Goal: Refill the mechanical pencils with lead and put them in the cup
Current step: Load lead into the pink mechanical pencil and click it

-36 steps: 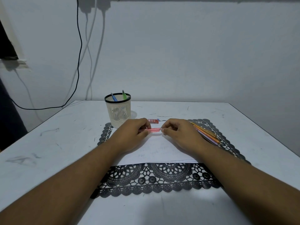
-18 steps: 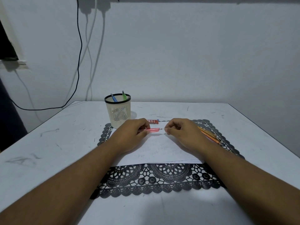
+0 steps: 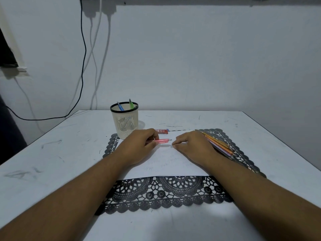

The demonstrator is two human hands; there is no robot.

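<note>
My left hand (image 3: 139, 146) grips a pink mechanical pencil (image 3: 162, 140) level above the white paper (image 3: 173, 166), its grey end pointing right. My right hand (image 3: 192, 146) sits just right of that end, apart from it, thumb and forefinger pinched together down at the paper. Anything between them is too small to see. A cream mesh cup (image 3: 126, 126) with a black rim stands behind my left hand and holds a blue pencil (image 3: 120, 106) and a green pencil (image 3: 131, 103). A red lead case (image 3: 161, 130) lies behind the pink pencil. Several pencils (image 3: 219, 145) lie bundled beside my right hand.
A black lace mat (image 3: 165, 192) lies under the paper on the white table (image 3: 52, 153). Loose lead pieces (image 3: 173, 126) lie behind the case. Cables (image 3: 83, 58) hang down the wall at the left. The table's right edge runs close to the mat.
My right hand has come off the pink pencil's end and moved right and down to the paper. The left hand kept the pencil almost still.
</note>
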